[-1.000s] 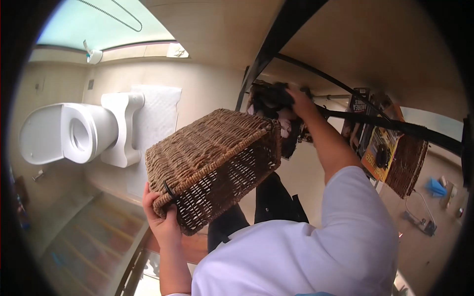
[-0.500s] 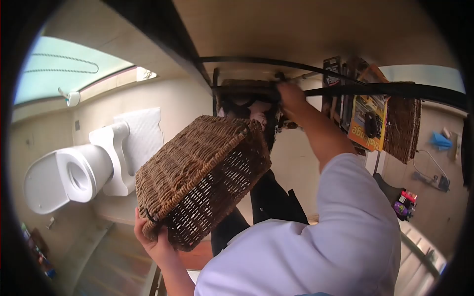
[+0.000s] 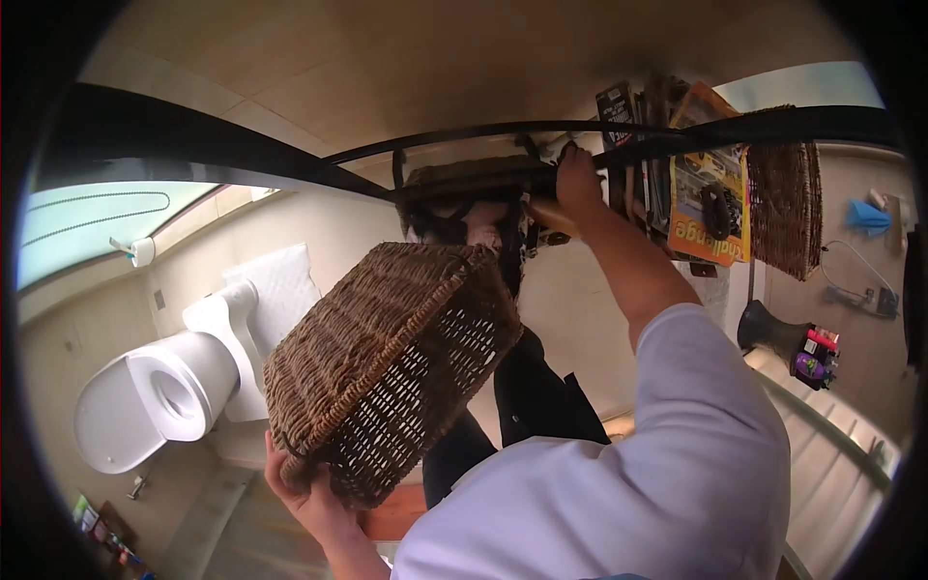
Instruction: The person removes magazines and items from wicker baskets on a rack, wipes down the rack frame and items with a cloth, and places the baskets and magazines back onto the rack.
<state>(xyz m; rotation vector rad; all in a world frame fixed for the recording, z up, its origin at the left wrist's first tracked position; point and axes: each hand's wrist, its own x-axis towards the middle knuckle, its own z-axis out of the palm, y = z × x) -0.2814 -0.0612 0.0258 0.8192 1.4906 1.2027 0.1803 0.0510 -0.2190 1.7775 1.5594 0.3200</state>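
My left hand [image 3: 314, 498] grips the lower corner of a brown wicker basket [image 3: 362, 333]. The basket is tilted on its side in front of my body, its openwork weave facing right. At the black metal shelf rail [image 3: 677, 145], my right hand [image 3: 578, 184] is closed, with a small dark thing at its fingertips that I cannot make out. Just left of this hand, a second woven basket [image 3: 464, 174] sits behind the rail, with dark and pale patterned cloth [image 3: 480, 232] below it. An orange magazine [image 3: 710, 213] leans upright to the right.
More magazines and a wicker basket [image 3: 785, 208] stand right on the shelf. A white toilet [image 3: 174, 387] with its lid raised is at the left. Bottles [image 3: 817, 358] and a blue cloth [image 3: 868, 217] show at the right.
My view has shifted, so the shelf frame now reaches across the upper left. My right hand has moved slightly up and right along the rail. The basket stays in my left hand.
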